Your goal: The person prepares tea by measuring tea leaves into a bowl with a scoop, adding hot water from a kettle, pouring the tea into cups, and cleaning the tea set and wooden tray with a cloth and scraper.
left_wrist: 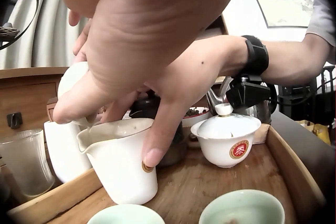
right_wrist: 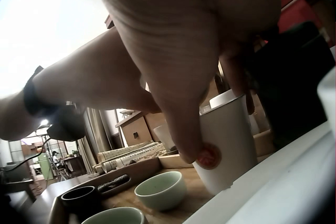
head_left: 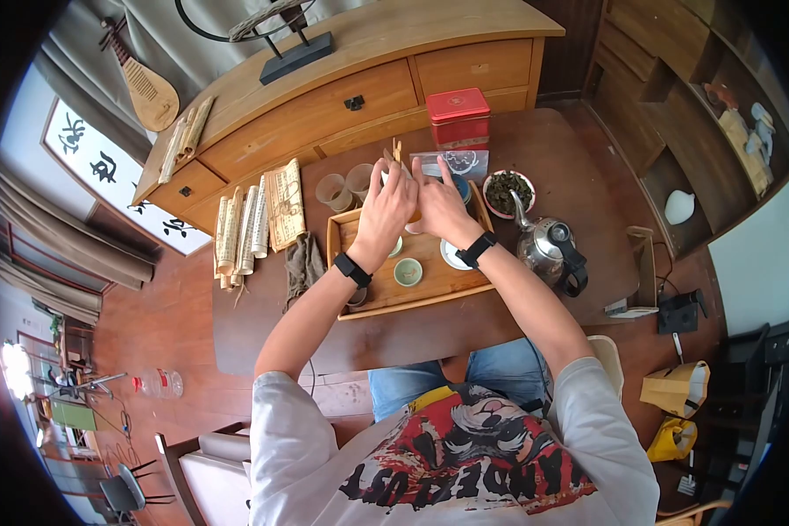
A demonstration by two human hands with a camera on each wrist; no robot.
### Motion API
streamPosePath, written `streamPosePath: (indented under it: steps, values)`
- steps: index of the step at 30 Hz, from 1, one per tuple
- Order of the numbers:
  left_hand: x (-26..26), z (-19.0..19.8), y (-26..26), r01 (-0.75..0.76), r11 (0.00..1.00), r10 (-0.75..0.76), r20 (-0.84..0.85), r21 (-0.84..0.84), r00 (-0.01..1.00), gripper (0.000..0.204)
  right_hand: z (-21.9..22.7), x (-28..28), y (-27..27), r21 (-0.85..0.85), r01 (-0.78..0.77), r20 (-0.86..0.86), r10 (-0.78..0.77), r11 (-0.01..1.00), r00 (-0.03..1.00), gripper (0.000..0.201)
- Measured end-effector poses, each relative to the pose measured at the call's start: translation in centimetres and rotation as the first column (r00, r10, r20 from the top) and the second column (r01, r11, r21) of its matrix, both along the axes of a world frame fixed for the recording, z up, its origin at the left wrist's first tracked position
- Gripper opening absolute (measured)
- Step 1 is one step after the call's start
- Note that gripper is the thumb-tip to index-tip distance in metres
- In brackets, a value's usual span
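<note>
My left hand (head_left: 386,210) grips a small rounded white piece (left_wrist: 73,85) over the mouth of a white tea pitcher (left_wrist: 123,166); the fingers hide much of its shape. On the pitcher is my right hand (head_left: 443,210), gripping it with the thumb pressed by the red emblem, as the right wrist view also shows. The pitcher stands upright on a wooden tea tray (head_left: 368,302). Two pale green cups, one of them the nearer cup (head_left: 408,272), sit in front. A lidded white gaiwan (left_wrist: 228,140) with a red emblem stands to the right.
A steel kettle (head_left: 548,250) and a bowl of tea leaves (head_left: 508,193) are at the right. Behind the tray stands a red tin (head_left: 458,118). Glass cups (head_left: 333,191), bamboo scrolls (head_left: 245,223) and a crumpled cloth (head_left: 304,267) lie to the left.
</note>
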State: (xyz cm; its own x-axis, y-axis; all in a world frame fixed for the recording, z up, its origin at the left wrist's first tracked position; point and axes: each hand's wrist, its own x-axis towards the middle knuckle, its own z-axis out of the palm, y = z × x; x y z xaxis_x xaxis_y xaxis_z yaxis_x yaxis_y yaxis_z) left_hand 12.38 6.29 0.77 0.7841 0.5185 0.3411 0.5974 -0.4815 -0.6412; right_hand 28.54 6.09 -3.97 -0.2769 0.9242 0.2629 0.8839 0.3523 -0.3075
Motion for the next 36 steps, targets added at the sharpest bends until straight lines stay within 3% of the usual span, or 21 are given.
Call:
streamPosePath:
  steps: [5,7,8,10,11,12,14,15,17,18,21,25,36]
  values:
    - [-0.5,-0.1,-0.2,0.036,0.999,-0.036,0.067,0.007,0.997,0.039,-0.8,-0.1,0.2,0.115,-0.024,0.071,0.016,0.993,0.997,0.133]
    - [-1.1,-0.7,0.1,0.056,0.986,-0.018,0.238,-0.157,0.971,0.048,0.4,-0.2,-0.3,0.060,0.010,0.058,-0.014,0.998,0.998,0.132]
    - [-1.5,-1.1,0.3,0.057,0.986,-0.018,0.237,-0.159,0.971,0.048,0.9,-0.3,-0.6,0.005,0.041,0.051,-0.041,0.999,0.998,0.132]
    - [-2.1,-1.7,0.7,0.152,0.908,0.086,0.529,-0.391,0.844,0.056,0.5,-0.2,-0.4,0.013,0.031,0.051,-0.031,0.999,0.998,0.135]
    - [-2.5,-2.1,0.8,0.150,0.908,0.088,0.528,-0.391,0.845,0.056,0.3,-0.1,-0.3,0.022,0.019,0.051,-0.020,1.000,0.998,0.137]
    - [-2.9,-2.3,0.8,0.174,0.887,0.144,0.615,-0.427,0.776,0.057,0.5,-0.2,-0.4,0.022,0.016,0.051,-0.017,1.000,0.999,0.137]
    - [-4.2,-2.6,0.8,0.195,0.856,0.241,0.705,-0.478,0.667,0.055,0.8,-0.4,-0.6,0.029,0.050,0.095,-0.052,0.998,0.994,0.118]
    - [-5.1,-2.6,0.6,0.190,0.857,0.245,0.702,-0.479,0.668,0.055,0.5,-0.3,-0.5,0.028,0.045,0.091,-0.048,0.999,0.995,0.118]
    - [-6.9,-2.8,0.2,0.159,0.843,0.305,0.702,-0.513,0.644,0.055,0.0,-0.1,-0.3,0.119,-0.007,0.081,-0.002,0.993,0.997,0.088]
    - [-7.8,-3.0,0.2,0.119,0.835,0.338,0.671,-0.537,0.660,0.053,-0.2,-0.2,-0.2,0.129,0.001,0.052,-0.008,0.992,0.999,0.062]
    - [-10.9,-5.9,1.4,0.013,0.788,0.422,0.556,-0.616,0.716,0.055,-0.7,-0.1,0.1,0.132,-0.011,0.037,0.006,0.991,0.999,0.059]
    - [-12.8,-7.3,1.3,0.013,0.754,0.429,0.507,-0.657,0.748,0.049,-1.1,0.0,0.3,0.151,-0.023,0.014,0.022,0.988,1.000,0.057]
    - [-14.2,-8.8,1.1,0.085,0.707,0.473,0.559,-0.702,0.680,0.057,-1.1,0.2,0.0,0.135,-0.040,0.019,0.038,0.990,0.999,0.064]
